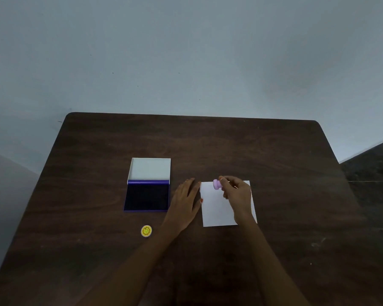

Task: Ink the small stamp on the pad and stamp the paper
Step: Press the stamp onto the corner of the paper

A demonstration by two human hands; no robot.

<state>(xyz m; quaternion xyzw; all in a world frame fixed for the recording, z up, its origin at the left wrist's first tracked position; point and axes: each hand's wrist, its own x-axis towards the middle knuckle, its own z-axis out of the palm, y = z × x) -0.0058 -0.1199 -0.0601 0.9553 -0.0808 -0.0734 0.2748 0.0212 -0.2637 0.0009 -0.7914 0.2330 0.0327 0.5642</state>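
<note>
Right hand (236, 192) pinches the small stamp (217, 184) above the paper (217, 208).

Dark wood-grain table (230, 146) with a dull sheen; matt white paper (217, 208); smooth plastic stamp (217, 184).

Ink pad (146, 196) lies left of paper (217, 208) on table (274, 151).

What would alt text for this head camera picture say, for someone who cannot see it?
A right hand holds a small purple stamp over white paper on a dark wooden table; the left hand rests flat beside the paper. An open blue ink pad lies left.
</note>
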